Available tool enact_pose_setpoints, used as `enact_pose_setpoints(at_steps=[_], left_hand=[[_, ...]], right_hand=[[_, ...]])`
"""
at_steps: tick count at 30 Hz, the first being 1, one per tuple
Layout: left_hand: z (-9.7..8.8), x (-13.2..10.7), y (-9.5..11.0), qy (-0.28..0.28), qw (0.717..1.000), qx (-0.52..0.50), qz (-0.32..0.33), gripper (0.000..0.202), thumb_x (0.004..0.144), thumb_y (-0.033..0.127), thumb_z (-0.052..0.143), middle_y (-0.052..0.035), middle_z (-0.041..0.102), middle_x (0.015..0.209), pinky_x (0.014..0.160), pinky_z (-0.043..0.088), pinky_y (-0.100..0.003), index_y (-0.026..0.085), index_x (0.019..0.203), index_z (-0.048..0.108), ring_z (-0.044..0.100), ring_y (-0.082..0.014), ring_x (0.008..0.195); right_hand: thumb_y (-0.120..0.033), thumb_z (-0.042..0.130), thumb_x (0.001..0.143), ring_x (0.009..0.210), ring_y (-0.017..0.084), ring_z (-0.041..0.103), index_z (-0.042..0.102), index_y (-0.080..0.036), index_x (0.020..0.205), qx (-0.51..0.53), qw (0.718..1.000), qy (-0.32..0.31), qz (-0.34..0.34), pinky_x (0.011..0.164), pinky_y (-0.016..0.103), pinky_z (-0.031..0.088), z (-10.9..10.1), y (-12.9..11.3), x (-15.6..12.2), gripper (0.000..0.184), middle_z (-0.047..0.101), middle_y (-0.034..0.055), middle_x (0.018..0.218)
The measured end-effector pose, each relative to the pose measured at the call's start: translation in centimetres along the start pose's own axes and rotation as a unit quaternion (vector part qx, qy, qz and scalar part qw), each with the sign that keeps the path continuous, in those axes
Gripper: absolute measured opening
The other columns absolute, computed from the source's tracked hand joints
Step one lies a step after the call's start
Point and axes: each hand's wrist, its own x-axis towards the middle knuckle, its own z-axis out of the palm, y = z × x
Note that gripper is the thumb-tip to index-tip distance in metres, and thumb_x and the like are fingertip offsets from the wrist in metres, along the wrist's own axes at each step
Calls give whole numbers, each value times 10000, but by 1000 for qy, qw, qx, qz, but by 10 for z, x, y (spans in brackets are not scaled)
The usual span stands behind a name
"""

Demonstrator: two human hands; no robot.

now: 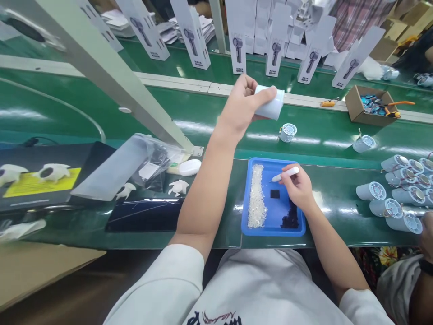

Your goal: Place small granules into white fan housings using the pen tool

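My left hand [248, 101] is closed around a pale, smooth cylindrical housing [270, 104], held up over the green line. In my right hand [299, 185] is a white pen-like tool [287, 173], its thin tip pointing left above a blue tray [273, 231]. Small clear-white pieces [257, 198] form a long heap along the tray's left side. A black square [275, 193] lies near the middle, below the tool's tip. Small black pieces [290, 219] are piled at lower right, partly under my right hand.
Single housings with fan-like ends [288, 132] stand on the line, and several more [387, 207] cluster at right beside a co-worker's hand [426, 234]. A small carton [367, 108] holds blue parts. A slanted metal post [122, 81] rises at left. Tall printed boxes [238, 49] line the back.
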Motion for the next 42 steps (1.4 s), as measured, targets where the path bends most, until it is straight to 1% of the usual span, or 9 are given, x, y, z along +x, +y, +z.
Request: enact_pose_setpoints(at_steps=[5,14,18,21,23,30,35,37,42], left_hand=[[3,3,-8,-47,997,-63,-3,336,823,202,641,25,425,792,689,530,-265,207,740,315,553,-91,746],[3,-1,-6,-88,994,-55,20,325,832,177,633,15,390,804,651,472,-207,204,765,316,473,-69,746],[4,1,-9,-103,993,-41,28,313,837,197,618,7,386,821,659,462,-212,208,779,311,505,-83,781],[5,1,-11,-113,992,-38,33,318,828,200,622,10,383,812,642,447,-216,211,779,307,509,-93,784],[5,0,-11,-126,990,-42,41,322,820,206,631,10,395,816,625,443,-225,211,783,311,506,-99,779],[7,-4,-5,-94,995,-27,15,301,813,181,626,12,418,815,645,457,-231,211,759,332,525,-98,769],[6,-4,-4,-83,996,-15,11,300,804,209,635,13,453,782,646,481,-253,212,755,339,559,-121,772],[6,-3,-5,-79,997,-9,9,294,797,216,641,11,466,787,660,501,-264,210,759,350,582,-136,810],[7,-3,-5,-70,997,28,-7,276,798,246,639,6,510,838,814,540,-334,206,778,367,605,-191,1005]], right_hand=[[-447,587,863,559,130,625,579,-212,874,-9,999,-35,22,546,291,525,-3,1,-1,235,618,3,755],[-368,579,884,594,140,643,574,-224,893,-51,997,-53,-15,551,292,517,-4,4,-1,145,617,17,807],[-277,568,885,580,128,601,554,-223,833,-106,990,-46,-81,541,277,481,-4,2,1,76,602,2,752],[-220,585,862,573,121,535,530,-222,756,-176,971,-27,-159,553,272,443,-5,-3,4,120,579,-14,689],[-209,591,855,597,127,529,531,-221,745,-199,963,-12,-181,569,276,434,-9,-6,6,125,581,-11,691],[-214,588,831,531,109,471,487,-217,679,-150,972,152,-103,513,255,368,-28,-7,6,183,489,-46,598],[-256,596,812,481,105,441,440,-222,627,-139,980,137,-31,496,259,358,-28,-5,6,244,463,-60,528],[-258,595,803,490,106,433,438,-222,618,-153,979,132,-29,506,262,355,-26,-5,6,245,464,-58,530],[-255,580,811,502,107,407,444,-223,619,-185,975,111,-49,519,269,341,-25,-6,6,237,464,-52,550]])
